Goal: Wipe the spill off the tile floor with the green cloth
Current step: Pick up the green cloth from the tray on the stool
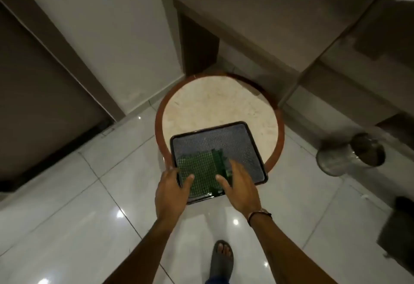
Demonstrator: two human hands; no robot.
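Note:
A folded green cloth [201,167] lies in a dark rectangular tray [246,147] on a small round table [215,104]. My left hand [171,190] rests at the tray's near left edge, thumb touching the cloth's left side. My right hand [240,185] hovers over the cloth's right side with fingers spread, covering part of it. Neither hand has closed on the cloth. The glossy white tile floor [89,216] surrounds the table. I cannot make out a spill on it.
A shiny metal bin [349,153] stands on the floor to the right. A dark object [401,227] sits at the far right edge. My sandalled foot [221,259] is below the table. A counter [246,14] and walls rise behind.

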